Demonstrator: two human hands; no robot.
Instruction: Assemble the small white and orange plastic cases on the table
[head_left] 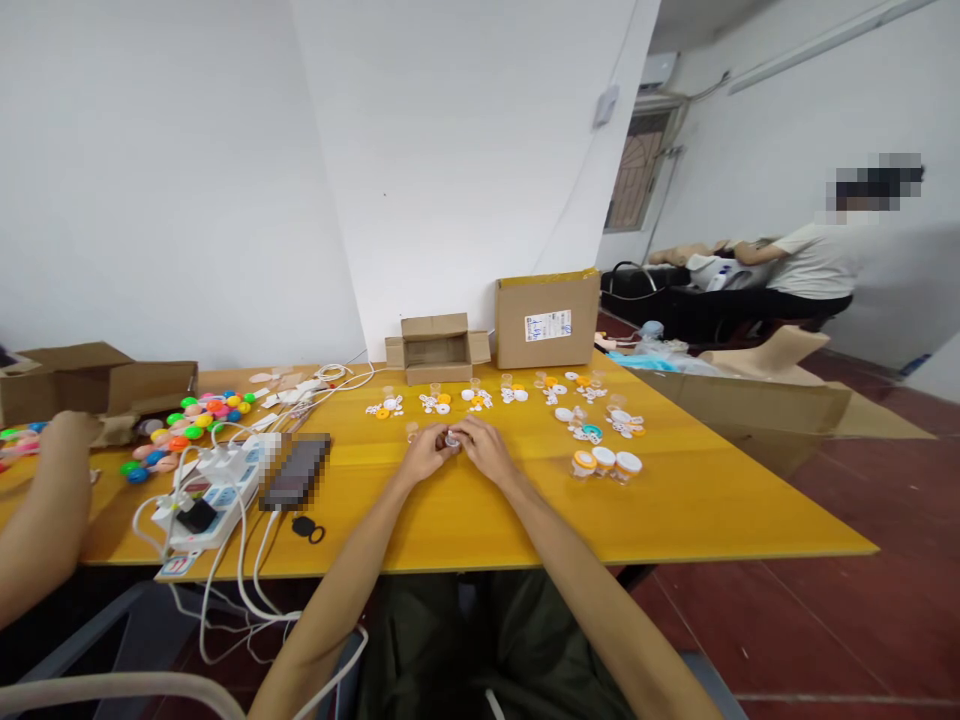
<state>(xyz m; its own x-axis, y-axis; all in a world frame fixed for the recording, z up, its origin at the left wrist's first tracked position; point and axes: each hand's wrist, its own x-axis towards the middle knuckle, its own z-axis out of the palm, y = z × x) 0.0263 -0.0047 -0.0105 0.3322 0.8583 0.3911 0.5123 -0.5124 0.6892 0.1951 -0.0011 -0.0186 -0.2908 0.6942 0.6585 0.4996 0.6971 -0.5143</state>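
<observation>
My left hand [426, 452] and my right hand [484, 447] meet over the middle of the yellow table [675, 500]. Both are closed in a pinch around one small clear and white piece [452, 439] held between the fingertips. Just behind them lie small groups of white, orange and clear parts [435, 403] in a row. To the right stand three small capped jars [604, 462], one with an orange lid and two with white lids.
A small open cardboard box [435, 347] and a taller closed box [547, 320] stand at the table's far edge. A power strip with white cables [217, 485] and a dark phone [294, 472] lie left. Another person's arm [37, 520] reaches near coloured balls [187, 425]. A seated person [817, 265] is far right.
</observation>
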